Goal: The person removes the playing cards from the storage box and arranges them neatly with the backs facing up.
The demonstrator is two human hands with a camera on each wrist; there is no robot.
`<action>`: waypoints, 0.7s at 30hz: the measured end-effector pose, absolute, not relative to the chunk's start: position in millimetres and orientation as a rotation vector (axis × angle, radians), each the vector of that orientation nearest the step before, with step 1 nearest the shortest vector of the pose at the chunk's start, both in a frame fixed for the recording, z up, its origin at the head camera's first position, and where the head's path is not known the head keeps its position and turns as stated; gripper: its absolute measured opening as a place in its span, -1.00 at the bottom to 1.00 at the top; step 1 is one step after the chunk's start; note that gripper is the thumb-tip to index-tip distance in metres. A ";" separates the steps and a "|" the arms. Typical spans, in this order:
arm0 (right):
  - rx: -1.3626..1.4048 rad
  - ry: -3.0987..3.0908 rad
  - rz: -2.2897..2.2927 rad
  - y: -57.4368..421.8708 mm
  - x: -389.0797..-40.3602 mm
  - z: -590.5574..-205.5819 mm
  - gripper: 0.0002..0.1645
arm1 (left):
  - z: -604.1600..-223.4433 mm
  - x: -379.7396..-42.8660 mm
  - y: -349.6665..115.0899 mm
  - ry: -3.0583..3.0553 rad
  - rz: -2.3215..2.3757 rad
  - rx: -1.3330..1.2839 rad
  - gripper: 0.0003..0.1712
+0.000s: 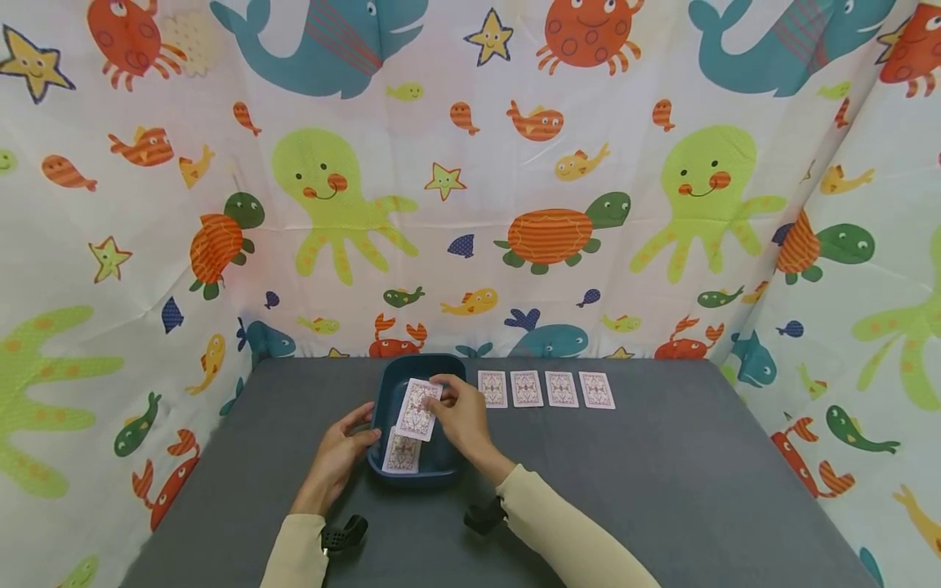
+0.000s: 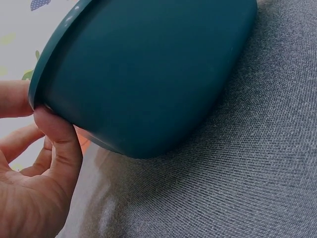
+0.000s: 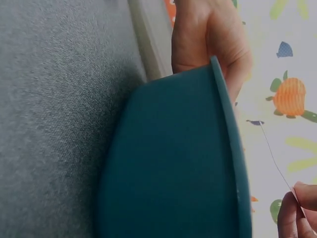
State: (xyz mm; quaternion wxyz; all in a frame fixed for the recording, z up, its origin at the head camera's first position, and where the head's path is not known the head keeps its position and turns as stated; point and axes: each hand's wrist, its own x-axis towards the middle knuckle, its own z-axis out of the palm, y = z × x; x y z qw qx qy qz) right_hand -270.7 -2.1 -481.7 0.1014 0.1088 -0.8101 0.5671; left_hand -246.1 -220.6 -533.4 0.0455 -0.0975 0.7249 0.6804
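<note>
My left hand (image 1: pixel 343 447) pinches the left rim of a dark teal plastic bin (image 1: pixel 457 425); in the left wrist view, thumb and finger (image 2: pixel 58 134) are on either side of that rim. Over the bin, my right hand (image 1: pixel 465 415) holds a playing card (image 1: pixel 415 412) between thumb and fingers, patterned back up. Below it, another playing card (image 1: pixel 402 454) lies in the bin, its upper part covered by the held one. Seen edge-on in the right wrist view, the held card (image 3: pixel 273 157) appears as a thin line above the bin wall.
Several playing cards (image 1: pixel 492 389) lie in a row, backs up, on the grey tabletop (image 1: pixel 588 482) right of the bin. A curtain (image 1: pixel 470 245) printed with sea animals hangs along the back and sides of the table. Each wrist wears a black strap device (image 1: pixel 344 534).
</note>
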 end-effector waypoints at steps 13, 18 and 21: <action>0.340 -2.357 1.713 28.6 -254.0 -481.0 -0.62 | -533.9 -246.2 -219.7 2.218 2.073 -0.306 -0.33; 0.309 -2.364 1.680 44.0 -250.0 -481.2 -0.62 | -531.7 -243.2 -219.4 2.220 2.062 -0.304 -0.33; 0.291 -2.356 1.682 55.0 -247.6 -483.5 -0.62 | -530.3 -241.9 -218.8 2.215 2.062 -0.303 -0.33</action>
